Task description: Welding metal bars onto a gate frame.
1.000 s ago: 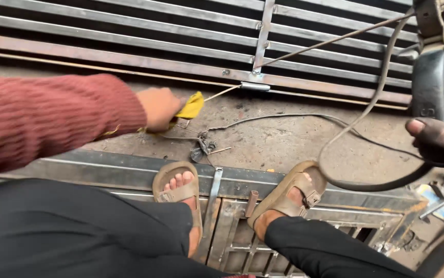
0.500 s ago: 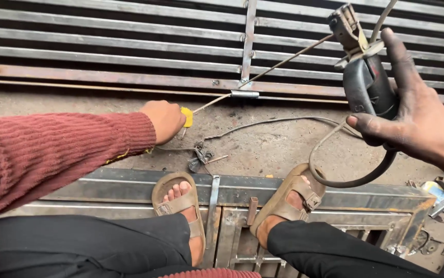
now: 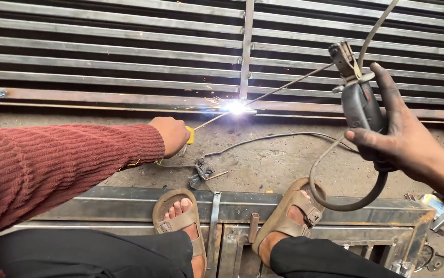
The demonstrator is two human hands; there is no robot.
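Gripping the electrode holder [image 3: 362, 105] in our right hand [image 3: 407, 136] and a yellow-handled tool [image 3: 190, 135] in our left hand [image 3: 170, 135], we are risking burns from sparks [image 3: 235, 106] flying just beyond our left hand.

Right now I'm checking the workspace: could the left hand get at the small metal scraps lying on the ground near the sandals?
Probably yes. The left hand grips a yellow-handled tool, so it isn't free, but the metal scraps lie just below it on open ground, with only a thin wire nearby.
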